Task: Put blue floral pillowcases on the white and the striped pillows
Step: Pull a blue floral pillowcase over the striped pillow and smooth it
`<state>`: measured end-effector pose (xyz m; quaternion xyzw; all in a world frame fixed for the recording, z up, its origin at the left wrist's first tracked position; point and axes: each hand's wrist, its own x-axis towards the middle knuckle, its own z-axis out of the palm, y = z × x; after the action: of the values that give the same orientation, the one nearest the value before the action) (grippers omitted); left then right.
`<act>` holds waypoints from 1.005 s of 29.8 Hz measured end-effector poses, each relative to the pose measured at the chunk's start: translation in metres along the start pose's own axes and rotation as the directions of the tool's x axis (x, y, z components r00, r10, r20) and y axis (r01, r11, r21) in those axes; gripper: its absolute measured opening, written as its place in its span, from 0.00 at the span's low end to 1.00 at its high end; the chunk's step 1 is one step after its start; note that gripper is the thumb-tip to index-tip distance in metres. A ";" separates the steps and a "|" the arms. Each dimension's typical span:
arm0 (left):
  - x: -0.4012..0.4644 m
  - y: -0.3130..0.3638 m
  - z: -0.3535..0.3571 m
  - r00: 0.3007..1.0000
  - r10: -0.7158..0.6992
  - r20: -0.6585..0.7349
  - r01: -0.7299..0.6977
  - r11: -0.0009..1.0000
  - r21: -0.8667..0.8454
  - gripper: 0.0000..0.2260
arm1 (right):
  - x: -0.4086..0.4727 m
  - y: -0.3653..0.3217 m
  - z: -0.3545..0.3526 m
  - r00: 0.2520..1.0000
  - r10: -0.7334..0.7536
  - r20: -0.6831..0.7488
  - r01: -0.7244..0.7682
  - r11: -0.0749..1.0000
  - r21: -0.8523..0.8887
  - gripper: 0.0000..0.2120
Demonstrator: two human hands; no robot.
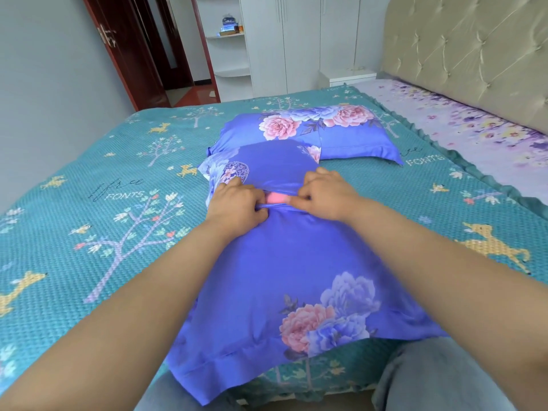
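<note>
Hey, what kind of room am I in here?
A bedroom, most likely: a bed with a teal bedspread, a padded headboard, and white wardrobe doors by the wall.

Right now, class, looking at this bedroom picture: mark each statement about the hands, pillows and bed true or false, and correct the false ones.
1. Both hands grip the opening of the near pillowcase. True: the left hand and right hand pinch its blue fabric.
2. A second pillow in a blue floral case lies farther up the bed. True.
3. The bedspread is plain red. False: it is teal with trees and deer.
4. Nothing shows in the opening between the hands. False: a bit of pink shows there.
5. The near pillowcase lies on the floor. False: it lies on the bed.
</note>
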<state>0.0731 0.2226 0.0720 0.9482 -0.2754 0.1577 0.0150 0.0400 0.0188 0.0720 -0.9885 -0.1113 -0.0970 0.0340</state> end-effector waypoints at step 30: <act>0.038 0.100 0.017 0.972 0.144 0.187 -0.201 0.919 0.338 0.10 | -0.018 0.079 0.011 0.901 0.080 0.426 -0.078 0.997 -0.022 0.20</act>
<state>0.0555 0.1164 0.0613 0.9167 -0.3254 0.1296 -0.1923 0.0428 -0.0608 0.0542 -0.9895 -0.0759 0.1226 0.0103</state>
